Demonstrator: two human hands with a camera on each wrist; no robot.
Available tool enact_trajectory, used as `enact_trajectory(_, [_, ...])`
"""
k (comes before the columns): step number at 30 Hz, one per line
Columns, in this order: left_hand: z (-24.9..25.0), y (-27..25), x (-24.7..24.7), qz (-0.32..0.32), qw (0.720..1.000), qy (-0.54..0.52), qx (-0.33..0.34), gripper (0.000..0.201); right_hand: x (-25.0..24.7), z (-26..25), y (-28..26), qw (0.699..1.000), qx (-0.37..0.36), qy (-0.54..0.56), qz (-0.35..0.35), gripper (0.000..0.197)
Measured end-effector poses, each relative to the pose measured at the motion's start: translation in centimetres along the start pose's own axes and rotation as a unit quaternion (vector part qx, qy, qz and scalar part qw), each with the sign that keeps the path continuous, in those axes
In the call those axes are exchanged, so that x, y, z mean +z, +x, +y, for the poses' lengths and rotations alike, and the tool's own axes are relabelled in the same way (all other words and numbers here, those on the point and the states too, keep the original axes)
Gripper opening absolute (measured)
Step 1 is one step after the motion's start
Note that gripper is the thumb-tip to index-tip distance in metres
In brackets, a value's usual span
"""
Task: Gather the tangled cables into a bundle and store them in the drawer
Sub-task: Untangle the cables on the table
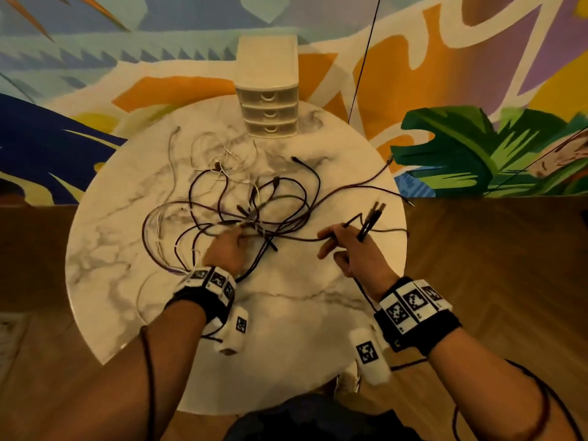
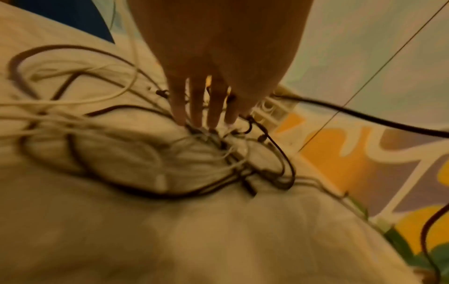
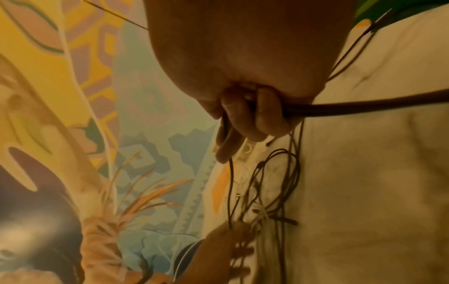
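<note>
A tangle of dark and white cables [image 1: 254, 218] sprawls over the middle of the round marble table [image 1: 286, 329]. My left hand [image 1: 229, 246] reaches into its knot; in the left wrist view the straight fingertips [image 2: 206, 119] touch the knotted cables [image 2: 226, 149]. To the right, my right hand [image 1: 350, 249] is raised, fingers curled round a few dark cable ends [image 1: 370, 219] whose plugs stick up. The right wrist view shows those curled fingers [image 3: 248, 115] gripping a dark cable [image 3: 364, 109]. A small white three-drawer unit [image 1: 270, 100] stands at the far table edge, drawers closed.
Thin white cables [image 1: 222, 154] lie loose towards the drawer unit. One dark cable end [image 1: 410, 202] reaches past the table's right edge. A thin black line [image 1: 362, 68] hangs down behind the table. A colourful mural wall and wooden floor surround the table.
</note>
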State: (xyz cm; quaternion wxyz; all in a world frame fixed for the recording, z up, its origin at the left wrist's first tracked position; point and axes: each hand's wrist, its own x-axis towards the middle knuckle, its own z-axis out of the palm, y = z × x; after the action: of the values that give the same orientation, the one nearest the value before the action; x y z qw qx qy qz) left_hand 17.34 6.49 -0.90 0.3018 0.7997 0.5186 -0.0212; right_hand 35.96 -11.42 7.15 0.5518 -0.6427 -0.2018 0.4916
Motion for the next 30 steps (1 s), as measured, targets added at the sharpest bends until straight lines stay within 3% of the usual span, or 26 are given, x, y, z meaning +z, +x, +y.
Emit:
enact_trajectory(2, [-1.4,-0.8,1.3,-0.044,0.999,0.028,0.006,0.030,-0.5,0.6,0.0,1.000,0.008,0.007,0.022,0.037])
enact_trajectory(6, [-1.5,-1.6,0.6,0.046,0.998,0.037,0.032,0.029,-1.1,0.6,0.0,0.996,-0.021,0.045,0.075,0.034])
enact_trajectory(12, [0.4,-1.3,-0.2,0.088,0.996,0.010,0.021,0.031,-0.9,-1.6,0.5,0.976,-0.091,0.123,0.157,0.033])
enact_trajectory(14, [0.6,-1.1,0.0,0.058,0.998,0.003,0.001,0.032,-1.4,-1.5,1.0,0.974,-0.081,0.143,0.154,0.035])
enact_trajectory(16, [0.7,-1.0,-0.3,0.022,0.999,0.001,-0.042,0.032,-2.2,-0.5,1.4,0.988,-0.031,0.101,0.113,0.043])
enact_trajectory(19, [1.4,-1.4,-1.2,0.083,0.996,-0.012,-0.011,0.031,-3.2,0.9,1.1,0.987,0.026,-0.117,0.109,0.058])
enact_trajectory(21, [2.5,-2.0,-1.8,0.121,0.992,0.006,0.024,0.031,-3.1,1.3,0.5,0.960,-0.016,-0.223,0.170,0.059])
enact_trajectory(23, [3.7,-2.3,-1.7,0.119,0.991,0.046,0.032,0.033,-1.9,0.8,0.2,0.953,-0.070,-0.209,0.209,0.053])
enact_trajectory(26, [4.6,-2.3,-1.0,0.074,0.993,0.088,0.027,0.033,1.2,-0.9,0.1,0.966,-0.141,-0.146,0.158,0.045])
enact_trajectory(28, [4.8,-2.3,-0.5,0.062,0.991,0.109,0.040,0.030,2.7,-1.8,0.4,0.948,-0.213,-0.222,0.083,0.034])
enact_trajectory(30, [5.4,-2.5,-0.3,0.073,0.988,0.117,0.071,0.026,3.7,-2.1,1.8,0.927,-0.195,-0.321,0.009,0.034])
